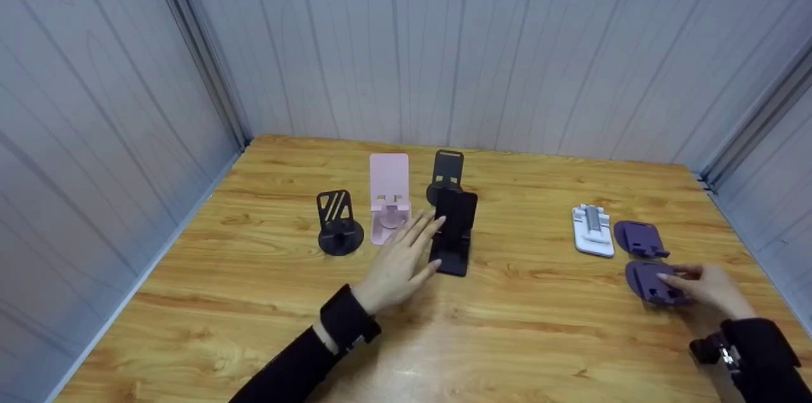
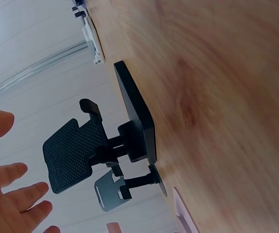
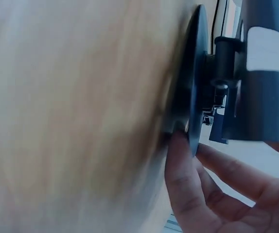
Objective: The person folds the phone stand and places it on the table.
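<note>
My right hand (image 1: 713,289) holds a folded purple phone stand (image 1: 653,279) by its right edge, thumb on top. In the right wrist view, fingers (image 3: 185,187) reach under the rim of its round base, which looks dark there. My left hand (image 1: 393,270) has its fingers spread beside an upright black phone stand (image 1: 455,216). In the left wrist view, a gap shows between those fingers (image 2: 27,196) and the stand's textured back plate (image 2: 74,153). A second folded purple phone stand (image 1: 641,238) lies just beyond the held one.
A folded white phone stand (image 1: 593,235) lies left of the purple ones. Unfolded stands are on the wooden table (image 1: 507,339): a pink one (image 1: 389,178), a dark grey one (image 1: 448,168) behind the black one, and a slotted black one (image 1: 340,238). Panelled walls (image 1: 412,41) enclose the table.
</note>
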The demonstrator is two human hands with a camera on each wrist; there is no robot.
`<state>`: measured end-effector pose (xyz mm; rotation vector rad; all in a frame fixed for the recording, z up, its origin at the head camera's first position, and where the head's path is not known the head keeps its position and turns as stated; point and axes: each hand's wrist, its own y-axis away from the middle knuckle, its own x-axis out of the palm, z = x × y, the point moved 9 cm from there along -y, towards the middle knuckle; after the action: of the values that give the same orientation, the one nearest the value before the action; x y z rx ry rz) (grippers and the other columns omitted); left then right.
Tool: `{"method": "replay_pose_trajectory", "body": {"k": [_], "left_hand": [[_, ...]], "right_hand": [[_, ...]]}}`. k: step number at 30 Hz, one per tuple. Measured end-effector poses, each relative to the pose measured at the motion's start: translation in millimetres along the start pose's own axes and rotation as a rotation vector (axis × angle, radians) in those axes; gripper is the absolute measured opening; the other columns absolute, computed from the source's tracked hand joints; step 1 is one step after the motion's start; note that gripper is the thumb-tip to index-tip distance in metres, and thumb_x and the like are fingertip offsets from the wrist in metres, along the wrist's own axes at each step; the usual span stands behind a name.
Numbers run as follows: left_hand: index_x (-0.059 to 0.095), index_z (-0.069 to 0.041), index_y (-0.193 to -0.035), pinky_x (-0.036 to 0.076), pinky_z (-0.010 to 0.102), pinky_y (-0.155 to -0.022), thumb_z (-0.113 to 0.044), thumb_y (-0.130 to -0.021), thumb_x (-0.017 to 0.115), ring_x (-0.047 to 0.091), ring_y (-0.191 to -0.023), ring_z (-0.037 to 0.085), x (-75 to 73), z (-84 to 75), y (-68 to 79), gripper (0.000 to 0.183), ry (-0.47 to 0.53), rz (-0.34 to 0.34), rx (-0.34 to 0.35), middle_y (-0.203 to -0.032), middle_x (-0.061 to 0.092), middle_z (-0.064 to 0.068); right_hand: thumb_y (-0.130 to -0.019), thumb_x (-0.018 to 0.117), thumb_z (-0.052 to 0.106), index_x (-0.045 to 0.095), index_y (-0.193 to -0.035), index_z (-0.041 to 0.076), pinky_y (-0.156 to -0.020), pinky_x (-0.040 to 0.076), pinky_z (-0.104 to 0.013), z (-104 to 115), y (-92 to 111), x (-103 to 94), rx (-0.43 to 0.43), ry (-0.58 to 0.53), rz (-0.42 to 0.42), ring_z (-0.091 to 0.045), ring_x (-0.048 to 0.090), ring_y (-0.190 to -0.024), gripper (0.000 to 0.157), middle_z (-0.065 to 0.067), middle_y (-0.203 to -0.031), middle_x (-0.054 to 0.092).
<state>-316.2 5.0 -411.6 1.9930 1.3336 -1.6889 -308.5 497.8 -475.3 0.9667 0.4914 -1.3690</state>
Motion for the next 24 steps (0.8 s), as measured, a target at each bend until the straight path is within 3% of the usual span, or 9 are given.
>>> {"method": "replay_pose_trajectory", "body": {"k": [9, 16, 19, 24], "left_hand": [[0.029, -0.005, -0.161, 0.025, 0.056, -0.129, -0.035, -0.105, 0.053, 0.026, -0.158, 0.036, 0.1, 0.3, -0.4, 0.068, -0.015, 0.021, -0.017, -0.17, 0.027, 0.017], [0.026, -0.004, -0.162, 0.023, 0.055, -0.13, -0.035, -0.105, 0.052, 0.022, -0.16, 0.035, 0.4, 1.5, -0.6, 0.07, -0.011, 0.044, -0.039, -0.171, 0.023, 0.016], [0.026, -0.002, -0.161, 0.024, 0.055, -0.13, -0.034, -0.104, 0.053, 0.023, -0.16, 0.036, -0.8, 1.6, -0.5, 0.07, -0.029, 0.039, -0.038, -0.171, 0.024, 0.016], [0.026, -0.002, -0.162, 0.024, 0.053, -0.13, -0.034, -0.105, 0.053, 0.024, -0.159, 0.035, -2.7, 3.4, -1.2, 0.071, -0.084, 0.023, -0.042, -0.171, 0.025, 0.015]], "right_hand": [[-0.097, 0.069, 0.039, 0.061, -0.122, -0.021, -0.079, 0.057, -0.054, 12.0, 3.6, -10.7, -0.054, 0.159, -0.119, -0.054, 0.063, -0.097, 0.065, -0.044, -0.115, 0.063], [-0.093, 0.074, 0.035, 0.06, -0.121, -0.018, -0.076, 0.054, -0.053, 23.6, 10.0, -14.7, -0.018, 0.258, -0.173, -0.055, 0.058, -0.096, 0.062, -0.045, -0.117, 0.057], [-0.091, 0.076, 0.026, 0.061, -0.12, -0.016, -0.069, 0.052, -0.054, 33.2, 14.3, -13.3, -0.002, 0.341, -0.244, -0.055, 0.057, -0.095, 0.053, -0.043, -0.115, 0.058], [-0.088, 0.077, 0.016, 0.064, -0.106, -0.017, -0.063, 0.052, -0.065, 59.9, 26.0, -3.0, -0.069, 0.491, -0.402, -0.057, 0.054, -0.095, 0.039, -0.04, -0.1, 0.06]]}}
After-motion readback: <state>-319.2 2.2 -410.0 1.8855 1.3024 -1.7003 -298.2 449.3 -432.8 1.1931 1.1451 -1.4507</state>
